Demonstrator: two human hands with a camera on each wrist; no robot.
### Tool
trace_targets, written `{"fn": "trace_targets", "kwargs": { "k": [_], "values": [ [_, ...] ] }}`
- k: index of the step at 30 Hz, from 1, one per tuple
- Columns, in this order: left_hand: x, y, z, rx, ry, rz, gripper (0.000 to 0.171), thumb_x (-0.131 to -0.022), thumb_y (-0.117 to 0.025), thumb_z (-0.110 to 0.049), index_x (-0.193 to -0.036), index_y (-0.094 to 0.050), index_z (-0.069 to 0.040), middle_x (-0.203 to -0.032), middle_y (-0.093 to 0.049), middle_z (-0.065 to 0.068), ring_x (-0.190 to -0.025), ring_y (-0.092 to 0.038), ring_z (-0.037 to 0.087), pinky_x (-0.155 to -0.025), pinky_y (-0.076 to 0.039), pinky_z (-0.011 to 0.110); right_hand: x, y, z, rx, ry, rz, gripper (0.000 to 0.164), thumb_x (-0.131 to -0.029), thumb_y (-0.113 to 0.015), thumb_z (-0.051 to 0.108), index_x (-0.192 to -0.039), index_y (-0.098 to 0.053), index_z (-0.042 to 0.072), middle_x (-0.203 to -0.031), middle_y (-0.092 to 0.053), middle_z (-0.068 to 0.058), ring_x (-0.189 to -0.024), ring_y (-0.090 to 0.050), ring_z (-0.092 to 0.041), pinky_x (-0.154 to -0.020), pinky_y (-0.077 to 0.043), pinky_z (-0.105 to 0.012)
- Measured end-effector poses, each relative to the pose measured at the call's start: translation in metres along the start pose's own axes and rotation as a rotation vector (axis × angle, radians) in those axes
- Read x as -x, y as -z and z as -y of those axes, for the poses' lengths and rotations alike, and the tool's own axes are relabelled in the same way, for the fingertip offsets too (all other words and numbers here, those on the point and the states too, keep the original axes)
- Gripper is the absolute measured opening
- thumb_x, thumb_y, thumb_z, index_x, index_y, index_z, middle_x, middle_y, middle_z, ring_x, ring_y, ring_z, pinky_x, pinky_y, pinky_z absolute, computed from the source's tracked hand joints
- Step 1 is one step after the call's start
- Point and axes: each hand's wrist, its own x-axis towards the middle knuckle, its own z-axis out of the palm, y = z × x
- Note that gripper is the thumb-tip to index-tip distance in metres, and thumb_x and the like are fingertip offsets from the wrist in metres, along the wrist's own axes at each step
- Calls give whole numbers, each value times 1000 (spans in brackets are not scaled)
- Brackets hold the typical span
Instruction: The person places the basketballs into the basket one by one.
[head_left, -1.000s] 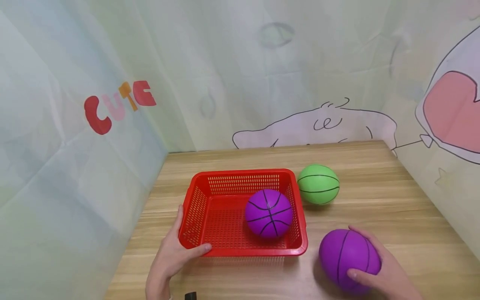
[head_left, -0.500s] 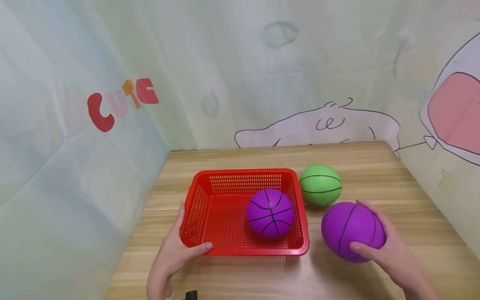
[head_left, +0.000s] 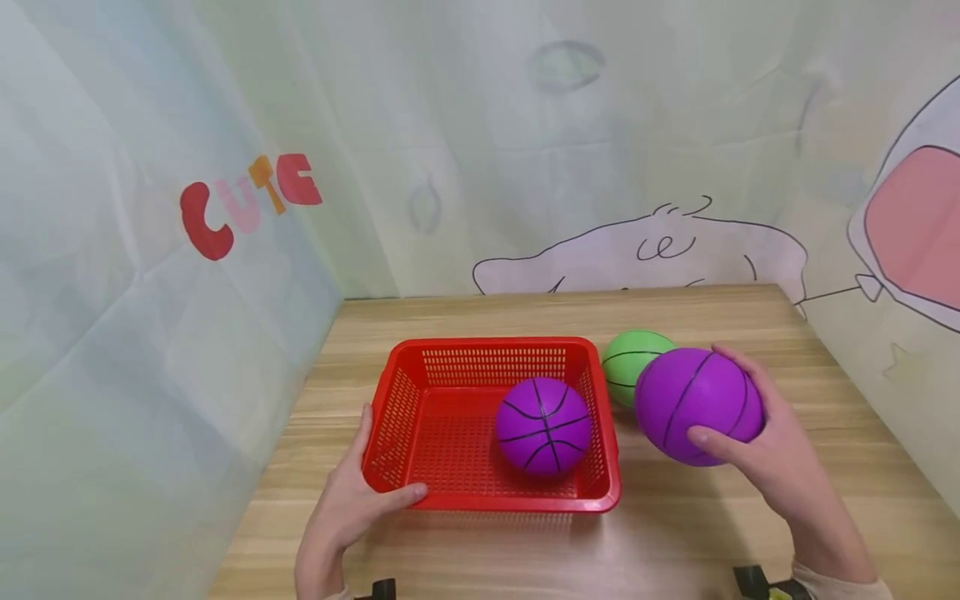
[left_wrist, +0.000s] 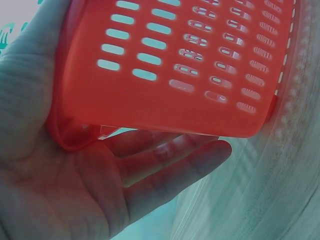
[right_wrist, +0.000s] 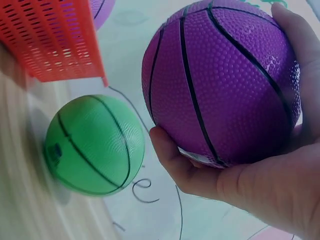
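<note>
My right hand (head_left: 768,446) holds a purple toy basketball (head_left: 697,404) up off the table, fingers round its far side and thumb on the near side. In the right wrist view this purple ball (right_wrist: 220,85) fills the palm. A second purple ball (head_left: 543,427) lies in the right part of a red plastic basket (head_left: 495,503). My left hand (head_left: 352,500) grips the basket's near left corner, thumb over the front rim and fingers along the left side. The left wrist view has these fingers (left_wrist: 175,172) against the slotted basket wall (left_wrist: 165,100).
A green toy basketball (head_left: 630,362) sits on the table just right of the basket, partly hidden by the held ball in the head view. The wooden table (head_left: 450,312) is bordered by printed cloth walls (head_left: 420,167) at the back and both sides.
My right hand has raised the purple basketball from the table and carried it away from me, towards the green ball. The left hand and basket have stayed in place.
</note>
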Motion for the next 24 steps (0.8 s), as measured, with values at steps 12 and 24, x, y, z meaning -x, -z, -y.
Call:
{"fn": "trace_targets", "kwargs": {
  "k": [12,24],
  "values": [
    [1,1,-1,0,10,-2,141,-78,-103,-32,-179,-5,-43,-174,-42,7,-149,-49,36,-106,-63,52,-24,-17,22,-74,-5,-19,108,-91,-92,16,-175,-30,43,-167,-41,-17,-131,-58,-39,-87,-60,-23],
    [1,0,0,-2,-2,-4,139,-77,-104,-32,-178,-10,-47,-170,-46,4,-146,-51,33,-100,-65,45,-45,-62,52,-198,12,82,106,-88,-96,22,-171,-35,48,-169,-38,-12,-138,-57,-50,-95,-63,-51]
  ]
}}
